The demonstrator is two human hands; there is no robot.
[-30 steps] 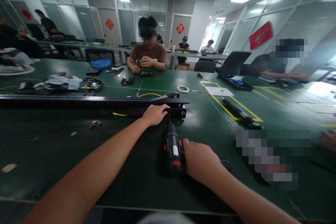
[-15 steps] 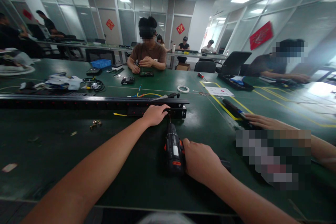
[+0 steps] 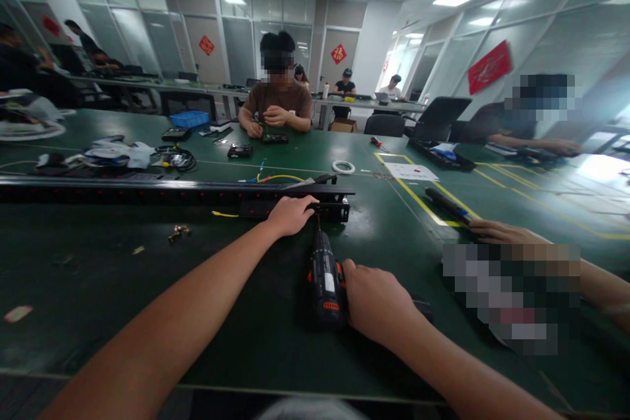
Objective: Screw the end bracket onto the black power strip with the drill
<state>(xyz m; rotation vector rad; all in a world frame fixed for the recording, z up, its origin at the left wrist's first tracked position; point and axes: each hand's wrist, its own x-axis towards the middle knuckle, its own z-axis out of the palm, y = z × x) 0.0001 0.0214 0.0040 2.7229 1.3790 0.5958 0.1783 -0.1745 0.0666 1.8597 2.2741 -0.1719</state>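
My right hand point(image 3: 377, 295) is wrapped around the grip of a black and orange cordless drill point(image 3: 325, 285) lying on its side. The drill's bit points away from me and meets the near side of a long black metal rail point(image 3: 147, 193) close to its right end. My left hand point(image 3: 290, 215) grips that end, fingers over the top edge just left of the bit. The tip of the bit and any screw there are too small to make out. A yellow wire point(image 3: 224, 214) with a ring end sticks out left of my left hand.
Loose brass-coloured screws point(image 3: 180, 232) lie on the green table point(image 3: 123, 315). Beyond the rail are a roll of white tape point(image 3: 343, 167), bundled cables point(image 3: 174, 157) and a blue bin point(image 3: 189, 119). At right, a co-worker's hand point(image 3: 506, 234) holds a black pen-shaped tool point(image 3: 445, 203).
The co-worker's hand at the right has shifted slightly right with the black tool. My hands, the drill and the rail stay in place.
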